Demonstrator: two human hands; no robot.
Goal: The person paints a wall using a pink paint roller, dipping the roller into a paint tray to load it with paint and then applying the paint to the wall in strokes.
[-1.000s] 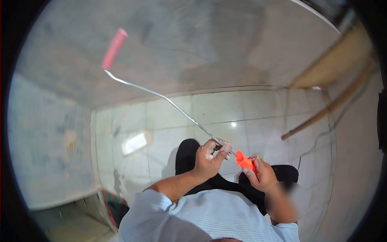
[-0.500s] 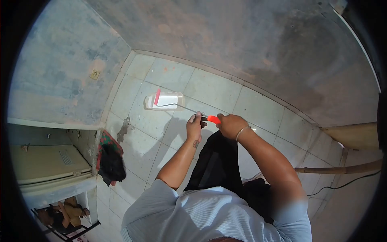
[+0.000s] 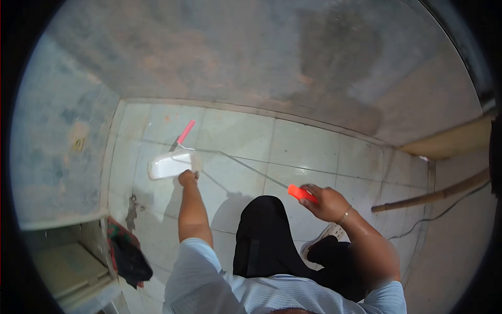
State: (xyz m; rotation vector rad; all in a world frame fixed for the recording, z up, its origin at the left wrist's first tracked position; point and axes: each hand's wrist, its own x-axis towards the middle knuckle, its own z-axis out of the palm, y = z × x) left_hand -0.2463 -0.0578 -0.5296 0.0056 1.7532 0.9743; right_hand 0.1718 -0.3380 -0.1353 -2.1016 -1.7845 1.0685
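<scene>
My right hand (image 3: 327,204) is wrapped round the orange handle of a paint roller (image 3: 257,171). Its long bent wire frame reaches to the left, and the pink roller sleeve (image 3: 186,132) hangs tilted above the floor, just beyond the paint tray. Down at the tray's near right corner, my left hand (image 3: 188,177) is closed on the rim of the shallow paint tray (image 3: 152,170). White paint lies inside it. The fingertips of my left hand are mostly hidden.
A grey, patchy wall (image 3: 235,57) rises beyond the tiled floor (image 3: 235,125). Dark and red cloth (image 3: 128,256) hangs from a cabinet (image 3: 63,272) at lower left. To the right are a bamboo pole (image 3: 434,198) and a black cable (image 3: 444,212). My shoe (image 3: 320,238) is below my right hand.
My left hand has left the roller's wire frame and reached down to the tray. My right hand has moved right and down with the roller, whose sleeve is now off the tray. The view has shifted.
</scene>
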